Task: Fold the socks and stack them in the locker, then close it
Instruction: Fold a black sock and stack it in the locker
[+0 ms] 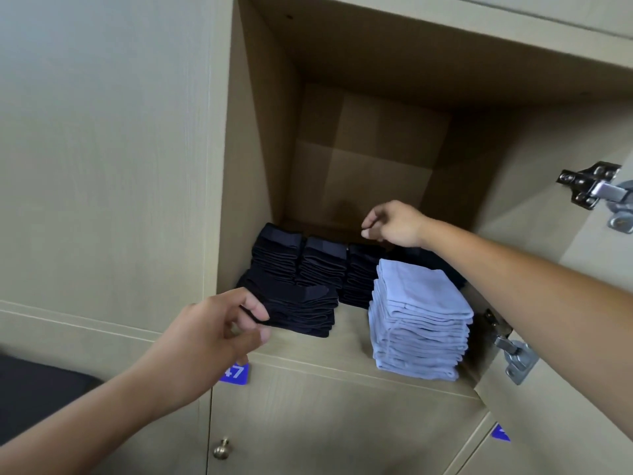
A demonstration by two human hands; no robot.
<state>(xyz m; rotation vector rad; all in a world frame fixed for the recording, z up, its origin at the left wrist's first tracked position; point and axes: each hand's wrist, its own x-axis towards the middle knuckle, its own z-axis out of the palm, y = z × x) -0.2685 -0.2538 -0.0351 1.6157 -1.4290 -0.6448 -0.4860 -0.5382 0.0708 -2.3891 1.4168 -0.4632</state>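
Nearest: left hand [219, 329] at the front left lip of the open locker [239, 138], thumb below and fingers above pinching the near edge of the front dark sock stack [301, 311], a low pile of folded black/navy socks on the locker floor. Under that hand, on the door below, a blue number tag [235, 373] partly covered, "47" readable; brass knob [222, 448] lower on the same door. Dark cushion or surface [37, 392] at bottom left, cannot tell what it is. Front right of the shelf: light blue sock stack [423, 323], tall, neatly folded, standing apart from the front dark stack with bare shelf between them. Lower hinge [512, 351] just right of it on the locker's right side; second blue tag [500, 433] lower right, cut off. Behind: three taller dark sock stacks [322, 265] side by side in a row, touching each other, the rightmost just behind the light blue pile. Right hand [394, 223] hovers above the right end of that back row, fingers loosely curled downward, holding nothing visible, not touching the socks. More dark fabric under the right forearm, unclear. Upper hinge [596, 188] on the right wall. Farthest: creased cardboard sheet [370, 156] lining the locker's back.
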